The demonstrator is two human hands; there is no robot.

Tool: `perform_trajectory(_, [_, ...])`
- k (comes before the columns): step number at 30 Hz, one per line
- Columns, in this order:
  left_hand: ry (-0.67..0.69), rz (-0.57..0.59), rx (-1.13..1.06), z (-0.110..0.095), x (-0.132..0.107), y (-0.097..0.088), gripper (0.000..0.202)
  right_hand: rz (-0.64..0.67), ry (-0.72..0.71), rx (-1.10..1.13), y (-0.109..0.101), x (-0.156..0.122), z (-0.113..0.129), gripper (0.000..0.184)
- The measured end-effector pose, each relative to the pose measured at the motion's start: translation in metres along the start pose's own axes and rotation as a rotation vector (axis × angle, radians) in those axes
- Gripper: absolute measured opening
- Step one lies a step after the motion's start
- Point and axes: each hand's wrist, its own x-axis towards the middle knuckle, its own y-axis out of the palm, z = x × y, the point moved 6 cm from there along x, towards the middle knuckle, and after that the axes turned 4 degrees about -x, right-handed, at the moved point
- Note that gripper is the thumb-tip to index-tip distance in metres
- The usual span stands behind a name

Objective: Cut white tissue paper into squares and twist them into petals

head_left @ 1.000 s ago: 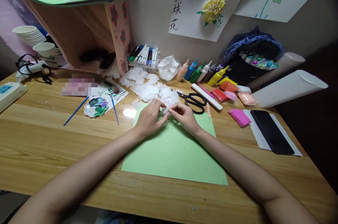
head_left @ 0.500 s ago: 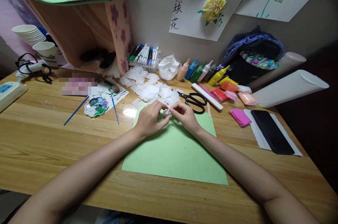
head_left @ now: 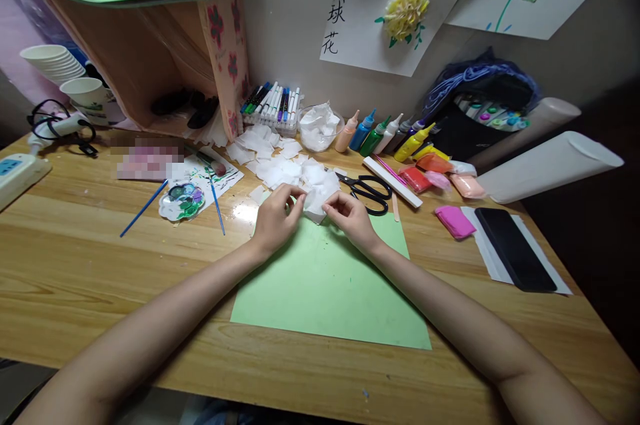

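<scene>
A small piece of white tissue paper [head_left: 315, 205] is stretched between my two hands, above the far part of a green sheet of paper [head_left: 330, 291]. My left hand [head_left: 276, 219] is closed in a pinch at the left side of the piece. With thumb and fingertips together, my right hand [head_left: 353, 219] pinches its right edge. Just beyond lie many loose white tissue pieces [head_left: 280, 171], overlapping in a flat heap. Black-handled scissors [head_left: 373, 193] rest right of the heap, beyond my right hand.
Along the wall stand a bowl of tissue [head_left: 320, 128], markers [head_left: 274, 105] and paint bottles [head_left: 371, 139]. To the left are a paint palette [head_left: 181, 202] and brushes [head_left: 144, 209]. Clay packets [head_left: 416, 179], a phone [head_left: 515, 249] and a white tube [head_left: 555, 168] lie right.
My hands have moved slightly apart, the left one shifting left. The tissue piece, mostly hidden by my fingers before, now shows spread open between them.
</scene>
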Motion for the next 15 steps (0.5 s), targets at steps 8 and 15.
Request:
perform_trajectory(8, [-0.27, -0.38, 0.023, 0.04, 0.004, -0.025, 0.009, -0.045, 0.013, -0.003, -0.003, 0.001, -0.002, 0.019])
perform_trajectory(15, [0.293, -0.045, 0.276, -0.016, -0.004, -0.001, 0.01, 0.005, 0.026, 0.033, 0.0, 0.0, 0.0, 0.018])
